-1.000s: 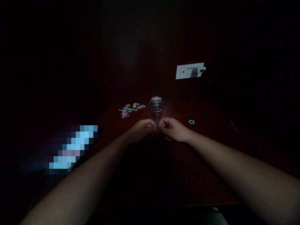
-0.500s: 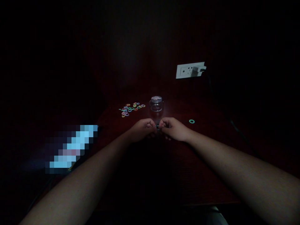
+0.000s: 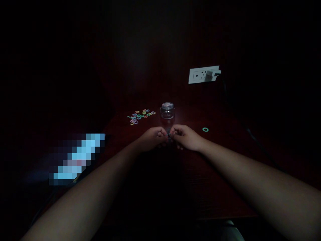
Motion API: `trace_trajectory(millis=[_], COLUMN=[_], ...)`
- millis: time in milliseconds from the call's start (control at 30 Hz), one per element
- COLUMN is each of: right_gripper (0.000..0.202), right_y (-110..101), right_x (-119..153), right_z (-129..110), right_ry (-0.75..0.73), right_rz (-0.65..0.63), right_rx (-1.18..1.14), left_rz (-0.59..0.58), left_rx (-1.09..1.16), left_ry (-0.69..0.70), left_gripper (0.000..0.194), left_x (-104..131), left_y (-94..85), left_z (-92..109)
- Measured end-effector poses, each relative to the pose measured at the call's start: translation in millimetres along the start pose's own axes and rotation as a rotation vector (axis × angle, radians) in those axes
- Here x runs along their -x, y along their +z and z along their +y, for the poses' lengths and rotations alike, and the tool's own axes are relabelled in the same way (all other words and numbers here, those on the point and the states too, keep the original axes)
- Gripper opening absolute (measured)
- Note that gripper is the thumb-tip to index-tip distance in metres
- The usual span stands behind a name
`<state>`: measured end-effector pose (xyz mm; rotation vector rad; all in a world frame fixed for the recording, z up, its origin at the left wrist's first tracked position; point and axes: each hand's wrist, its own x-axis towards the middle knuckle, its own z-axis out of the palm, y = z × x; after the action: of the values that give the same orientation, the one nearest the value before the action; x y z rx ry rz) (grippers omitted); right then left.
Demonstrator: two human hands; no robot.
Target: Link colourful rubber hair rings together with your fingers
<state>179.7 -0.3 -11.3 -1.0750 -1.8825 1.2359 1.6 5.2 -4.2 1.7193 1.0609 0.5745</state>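
Head | I see jar [image 3: 167, 112], contents unclear, near table [image 3: 215, 187] far edge | bands [image 3: 141, 116] far-left | left hand [image 3: 152, 139], right hand [image 3: 187, 138] fingers pinching small thing [image 3: 169, 135] | outlet [image 3: 203, 74] on wall [image 3: 150, 57]

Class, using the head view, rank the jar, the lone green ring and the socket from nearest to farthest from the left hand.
1. Jar: just beyond the left hand, slightly right.
2. Green ring: farther right, past the right hand.
3. Socket: high at the back right.
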Motion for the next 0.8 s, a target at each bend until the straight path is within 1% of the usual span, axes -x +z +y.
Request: trace_trajectory(millis=[333, 433, 500, 600, 700, 800], right_gripper=[0.002, 0.005, 0.007, 0.002, 0.006, 0.006], right_y=[0.9, 1.1, 1.0, 0.8, 0.5, 0.4], right_x=[-1.0, -0.4, 0.0, 0.3, 0.2, 0.2], right_z=[-1.7, -2.5, -3.1, -3.3, -3.0, -2.9], right_ry=[0.054, 0.065, 0.062, 0.054, 0.045, 0.04], right_rz=[0.012, 0.011, 0.01, 0.011, 0.008, 0.007], right_rx=[-0.047, -0.054, -0.051, -0.042, -0.029, -0.021], left_rz=[-0.007, -0.007, -0.008, -0.01, -0.008, -0.01], left_rx=[0.033, 0.03, 0.025, 0.022, 0.021, 0.024], left_ry=[0.016, 0.016, 0.009, 0.012, 0.02, 0.017], left_gripper=[0.019, 0.019, 0.019, 0.018, 0.019, 0.018], left_x=[-0.2, -0.3, -0.2, 0.1, 0.2, -0.3], left_y=[-0.4, -0.5, -0.4, -0.3, -0.2, -0.2], left_z=[-2.9, -2.8, -2.2, -1.3, -1.2, -2.3])
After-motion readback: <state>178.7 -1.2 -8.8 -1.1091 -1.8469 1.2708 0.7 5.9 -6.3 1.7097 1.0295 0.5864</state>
